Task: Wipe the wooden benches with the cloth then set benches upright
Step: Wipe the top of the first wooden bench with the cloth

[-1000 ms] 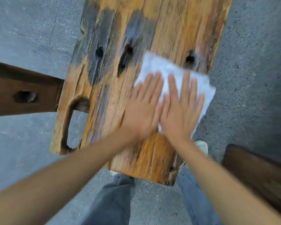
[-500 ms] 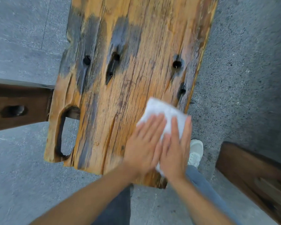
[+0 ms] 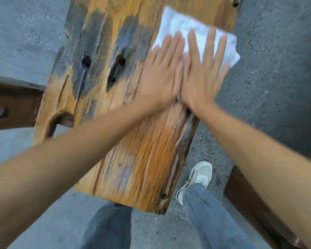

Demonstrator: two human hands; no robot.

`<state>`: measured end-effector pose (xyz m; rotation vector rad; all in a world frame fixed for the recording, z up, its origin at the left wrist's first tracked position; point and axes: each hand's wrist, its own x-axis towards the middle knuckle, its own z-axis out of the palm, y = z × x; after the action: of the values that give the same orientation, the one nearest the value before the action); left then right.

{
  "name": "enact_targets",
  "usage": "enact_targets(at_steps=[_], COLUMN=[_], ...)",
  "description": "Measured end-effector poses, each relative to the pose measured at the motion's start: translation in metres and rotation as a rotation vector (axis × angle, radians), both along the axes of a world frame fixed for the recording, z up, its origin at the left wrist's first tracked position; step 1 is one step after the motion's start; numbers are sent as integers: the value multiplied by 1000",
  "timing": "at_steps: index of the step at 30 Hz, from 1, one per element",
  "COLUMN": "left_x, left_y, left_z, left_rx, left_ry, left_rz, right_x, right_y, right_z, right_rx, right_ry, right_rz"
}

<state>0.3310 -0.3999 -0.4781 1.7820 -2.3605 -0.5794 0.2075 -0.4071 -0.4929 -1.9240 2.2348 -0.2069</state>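
A weathered orange-and-grey wooden bench (image 3: 133, 159) runs away from me, its near end above my legs. A white cloth (image 3: 185, 26) lies on its right side toward the far end, one corner hanging past the right edge. My left hand (image 3: 160, 76) and my right hand (image 3: 203, 76) lie flat side by side on the cloth's near part, fingers straight and pressing it onto the wood. Dark holes and a notch mark the bench's left half.
A dark brown bench (image 3: 13, 106) sticks out from the left behind the orange one. Another dark brown bench (image 3: 250, 203) lies at the lower right by my right shoe (image 3: 197, 177). Grey paving surrounds everything.
Both hands have pushed the cloth away from me along the bench's right side, from near the close end to farther up. The picture is motion-blurred.
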Motion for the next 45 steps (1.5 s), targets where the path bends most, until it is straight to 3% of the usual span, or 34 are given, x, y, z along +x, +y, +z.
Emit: enact_targets(at_steps=[3,6,10,17,24,28,32,34,37,39,45], left_x=[34,50,46,34,61,113,181,185,144,102,-53], left_y=[125,250,317,292,201,80,-28,-69,-95,-89,-35], left_z=[-1,10,19,31,25,15,3,2,0,2,7], left_rx=[39,198,328,410,339,218,227,290,254,210,192], left_ry=[46,54,38,53,78,116,8,88,-48,-130,-12], left_rz=[90,255,386,571,915,1018,886,828,852,818,568], right_x=[29,32,36,21,91,162,202,191,155,121,-50], right_y=[120,221,270,220,100,-11,-112,-152,-180,-171,-88], right_z=[-2,-2,0,2,2,-2,3,7,6,6,9], right_rx=[44,123,174,145,37,23,79,96,80,55,70], right_ry=[-29,-34,31,58,-32,-27,17,11,-18,-54,43], right_rz=[184,430,599,927,1142,1058,946,970,1006,948,675])
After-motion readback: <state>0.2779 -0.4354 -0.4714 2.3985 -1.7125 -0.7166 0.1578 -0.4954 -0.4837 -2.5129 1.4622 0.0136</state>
